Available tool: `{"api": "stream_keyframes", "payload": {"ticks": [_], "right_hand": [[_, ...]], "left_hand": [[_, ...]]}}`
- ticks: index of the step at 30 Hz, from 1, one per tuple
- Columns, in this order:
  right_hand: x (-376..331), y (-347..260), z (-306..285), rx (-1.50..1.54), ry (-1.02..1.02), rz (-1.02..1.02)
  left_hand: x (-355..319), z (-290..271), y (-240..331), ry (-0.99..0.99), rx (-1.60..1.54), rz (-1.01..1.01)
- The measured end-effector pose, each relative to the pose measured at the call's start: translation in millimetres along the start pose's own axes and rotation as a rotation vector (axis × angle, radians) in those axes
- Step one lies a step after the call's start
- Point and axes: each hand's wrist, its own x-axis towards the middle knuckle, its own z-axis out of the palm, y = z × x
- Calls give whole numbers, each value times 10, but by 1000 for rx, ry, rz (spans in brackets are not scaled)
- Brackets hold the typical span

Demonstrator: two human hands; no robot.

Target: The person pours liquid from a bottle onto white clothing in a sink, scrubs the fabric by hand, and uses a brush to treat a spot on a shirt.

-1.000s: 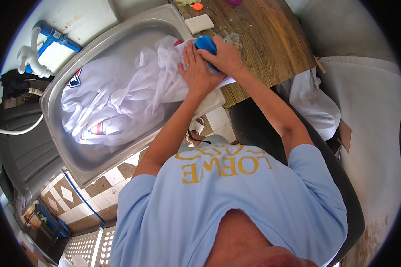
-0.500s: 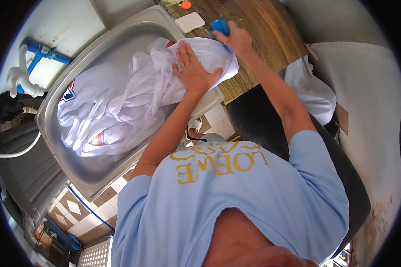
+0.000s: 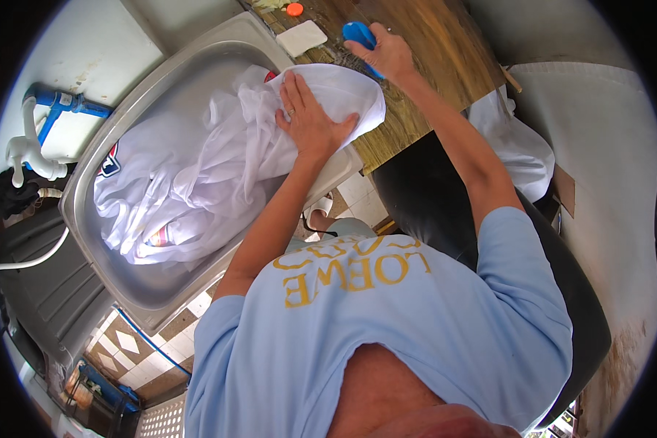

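Observation:
White wet clothing [image 3: 197,157] lies bunched along a metal sink basin [image 3: 153,69], and one end of it is drawn over the rim onto the wooden counter [image 3: 431,44]. My left hand [image 3: 310,128] rests flat on that end, fingers spread. In my right hand [image 3: 390,52] is a blue scrub brush [image 3: 358,33], gripped by its body just past the cloth's far edge. Its bristles are mostly hidden by the hand. A dark-edged patch [image 3: 109,162] shows on the clothing at the left.
A white soap bar [image 3: 301,38] and an orange cap [image 3: 294,9] sit on the counter beyond the cloth. White pipes [image 3: 33,150] with a blue fitting [image 3: 69,101] run along the left wall. A white cloth [image 3: 515,146] hangs by the counter's right edge.
My right hand and the brush have shifted slightly away, from over the cloth's end to just beyond its edge. My left hand stays pressed on the cloth.

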Motion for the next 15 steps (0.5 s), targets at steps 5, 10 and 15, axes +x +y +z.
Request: {"api": "stream_keyframes", "payload": {"ticks": [5,10,15], "right_hand": [[-478,-239,321,-53,-95,-226],[130,294,76,-156,22,20],[-255,-313,182,146,-11,-289]], "left_hand": [[25,86,-88,77,-6,27],[-10,53,-1,43,-3,35],[-1,67,-79,87,2,25]]}}
